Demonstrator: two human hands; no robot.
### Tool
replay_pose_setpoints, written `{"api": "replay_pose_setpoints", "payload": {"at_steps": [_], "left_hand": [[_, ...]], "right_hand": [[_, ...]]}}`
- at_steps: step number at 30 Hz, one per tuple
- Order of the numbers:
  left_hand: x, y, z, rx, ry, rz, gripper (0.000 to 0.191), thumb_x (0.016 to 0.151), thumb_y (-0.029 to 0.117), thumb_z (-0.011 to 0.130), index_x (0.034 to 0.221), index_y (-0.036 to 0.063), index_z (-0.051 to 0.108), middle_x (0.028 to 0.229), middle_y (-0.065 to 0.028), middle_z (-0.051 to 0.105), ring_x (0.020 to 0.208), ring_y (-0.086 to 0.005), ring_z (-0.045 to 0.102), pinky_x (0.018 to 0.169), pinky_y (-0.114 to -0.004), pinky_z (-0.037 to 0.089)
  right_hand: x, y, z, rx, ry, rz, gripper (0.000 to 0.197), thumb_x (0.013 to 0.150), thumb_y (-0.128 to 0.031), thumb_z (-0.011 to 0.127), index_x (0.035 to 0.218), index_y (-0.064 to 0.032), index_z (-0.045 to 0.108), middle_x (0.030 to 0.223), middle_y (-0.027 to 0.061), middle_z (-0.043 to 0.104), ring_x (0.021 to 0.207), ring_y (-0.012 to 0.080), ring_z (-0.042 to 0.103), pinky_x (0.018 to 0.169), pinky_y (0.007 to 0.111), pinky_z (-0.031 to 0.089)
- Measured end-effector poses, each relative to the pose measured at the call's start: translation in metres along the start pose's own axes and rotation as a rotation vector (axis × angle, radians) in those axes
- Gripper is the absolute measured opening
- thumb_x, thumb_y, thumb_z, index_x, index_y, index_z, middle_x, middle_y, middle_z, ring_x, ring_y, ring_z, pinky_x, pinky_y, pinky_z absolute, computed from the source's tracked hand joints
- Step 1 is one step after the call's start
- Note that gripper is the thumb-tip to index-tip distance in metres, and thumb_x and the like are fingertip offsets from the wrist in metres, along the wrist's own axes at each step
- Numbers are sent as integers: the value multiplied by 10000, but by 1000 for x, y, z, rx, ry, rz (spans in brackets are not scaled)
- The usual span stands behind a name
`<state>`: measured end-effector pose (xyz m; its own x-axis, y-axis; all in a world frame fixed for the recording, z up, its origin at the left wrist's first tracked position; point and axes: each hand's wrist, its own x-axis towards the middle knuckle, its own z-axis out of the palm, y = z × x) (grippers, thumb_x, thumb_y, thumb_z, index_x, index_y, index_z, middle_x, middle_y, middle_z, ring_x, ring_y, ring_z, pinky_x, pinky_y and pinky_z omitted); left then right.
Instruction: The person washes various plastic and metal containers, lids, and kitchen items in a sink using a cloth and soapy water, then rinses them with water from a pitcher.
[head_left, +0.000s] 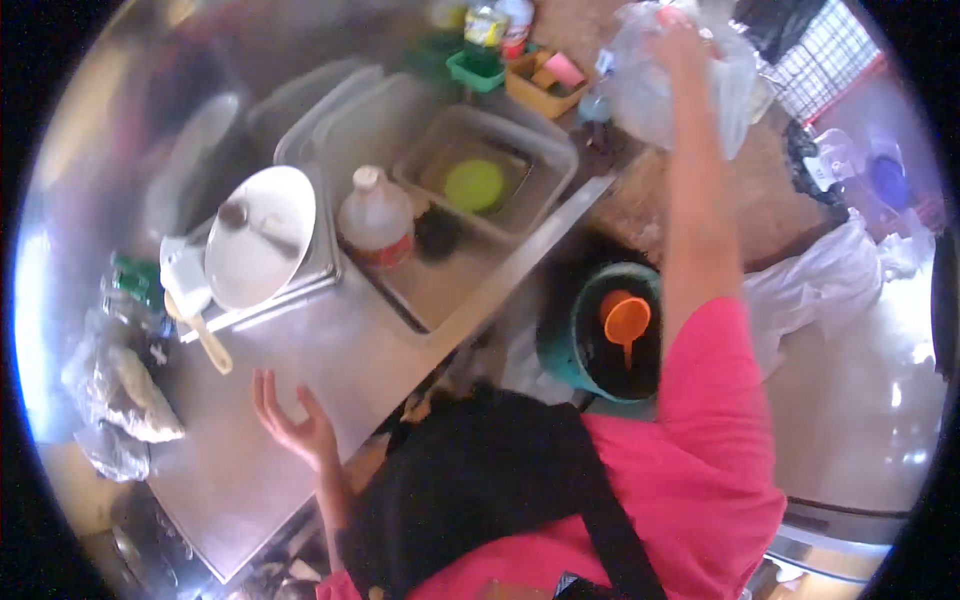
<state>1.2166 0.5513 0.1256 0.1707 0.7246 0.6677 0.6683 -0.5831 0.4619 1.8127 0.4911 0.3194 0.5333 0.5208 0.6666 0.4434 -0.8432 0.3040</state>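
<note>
My left hand (291, 421) is held over the stainless steel counter (240, 450), palm up, its fingers apart and holding nothing. Stretched far forward, my right hand (677, 41) is at the top of a translucent plastic bag (645, 90). Blur hides whether its fingers grip the bag or only touch it. Closest to my left hand is a utensil with a pale handle (212, 346). Behind that, a white bowl (259, 236) leans at a tilt on a metal tray (326, 262), with a dark-ended utensil inside.
A large plastic bottle (379, 217) stands beside a clear tub (551, 150) holding something yellow-green (474, 185). Below the counter edge is a teal bucket (562, 345) with an orange dipper (626, 319). Plastic bags (131, 390) lie left; a white bag (817, 277) hangs right.
</note>
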Motion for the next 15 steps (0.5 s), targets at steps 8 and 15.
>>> {"api": "replay_pose_setpoints", "payload": {"at_steps": [8,15], "left_hand": [[6,0,16,-173,-98,57,391,700,-46,579,1079,40,537,1109,-134,523,1091,-301,459,912,-404,367],[6,11,25,-153,-244,125,363,675,-48,581,1027,43,568,1070,-109,540,1085,-301,459,904,-395,370]], "right_hand": [[45,37,35,141,-351,-163,607,746,-401,572,1234,-69,428,1274,79,437,1179,224,405,969,330,332],[45,40,67,237,-189,-138,581,756,-367,586,1236,-79,429,1266,64,448,1171,229,414,969,317,328]]}}
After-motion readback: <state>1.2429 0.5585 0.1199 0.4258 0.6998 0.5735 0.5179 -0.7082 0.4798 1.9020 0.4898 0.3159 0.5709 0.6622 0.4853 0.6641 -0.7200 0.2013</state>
